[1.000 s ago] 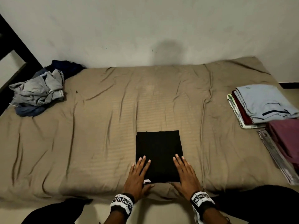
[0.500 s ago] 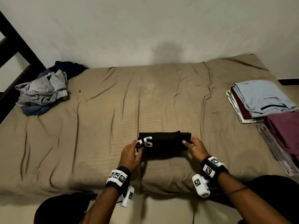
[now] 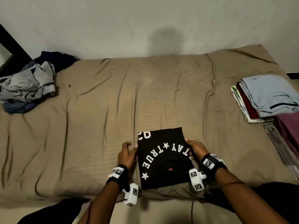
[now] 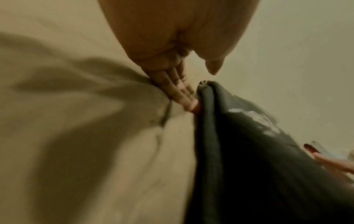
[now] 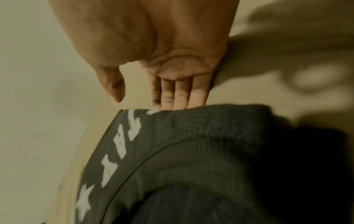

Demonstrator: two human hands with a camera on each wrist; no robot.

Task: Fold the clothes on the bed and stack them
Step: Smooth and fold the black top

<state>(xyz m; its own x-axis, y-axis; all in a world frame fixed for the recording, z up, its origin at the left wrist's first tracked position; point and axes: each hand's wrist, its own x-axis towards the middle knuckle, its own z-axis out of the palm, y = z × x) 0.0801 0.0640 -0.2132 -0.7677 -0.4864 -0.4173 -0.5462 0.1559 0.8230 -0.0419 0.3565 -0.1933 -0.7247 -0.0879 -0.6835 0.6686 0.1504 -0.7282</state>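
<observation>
A folded black T-shirt [image 3: 163, 159] with white lettering and stars lies print side up near the front edge of the tan bed [image 3: 97, 126]. My left hand [image 3: 131, 147] is at its left edge; in the left wrist view its straight fingers [image 4: 184, 94] touch the edge of the shirt [image 4: 249, 151] while the thumb stays clear. My right hand [image 3: 189, 146] is at the right edge. There the straight fingers [image 5: 180, 94] run under the shirt [image 5: 191, 151] and the thumb hovers above it.
A heap of unfolded grey and blue clothes [image 3: 29, 84] sits at the bed's back left corner. Folded garments topped by a light blue one [image 3: 267, 94] are stacked at the right, with a maroon pile [image 3: 289, 131] in front. A wall runs behind the bed.
Both hands lay flat on the plain black side a second ago. They lifted the shirt and turned it over; it now lies print side up with a hand at each side.
</observation>
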